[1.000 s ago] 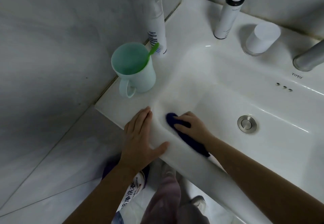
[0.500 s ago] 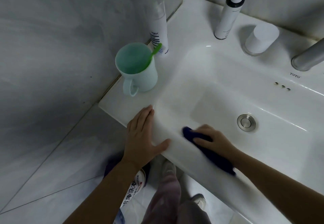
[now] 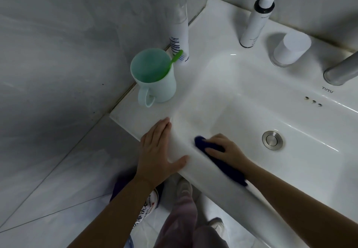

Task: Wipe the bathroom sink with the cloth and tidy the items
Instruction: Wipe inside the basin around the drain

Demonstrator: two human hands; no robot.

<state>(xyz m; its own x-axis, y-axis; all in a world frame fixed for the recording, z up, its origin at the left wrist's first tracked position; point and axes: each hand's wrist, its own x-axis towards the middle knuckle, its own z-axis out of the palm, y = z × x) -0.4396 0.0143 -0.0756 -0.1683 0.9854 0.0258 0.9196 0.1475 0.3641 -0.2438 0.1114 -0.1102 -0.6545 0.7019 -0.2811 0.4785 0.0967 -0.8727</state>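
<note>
My right grip lies on the dark blue cloth, fingers nearly straight and pressing it against the near inner wall of the sink. It is not clenched round it, and my thumb is hidden. The cloth's tip pokes out past my fingertips toward 10 o'clock, and the rest trails back under my wrist over the front rim toward 5 o'clock.

My left grip is released and flat on the front rim, just beside the cloth at 9 o'clock from it, thumb spread toward the basin.

From that grip, a pale green mug stands at 12 o'clock on the sink's left ledge, with a green toothbrush leaning out of it. A white bottle stands just behind the mug against the wall. A pump bottle and a white capped jar stand along the back ledge at 1 o'clock, with the metal tap at 2 o'clock. The drain sits at 3 o'clock from my right grip.
</note>
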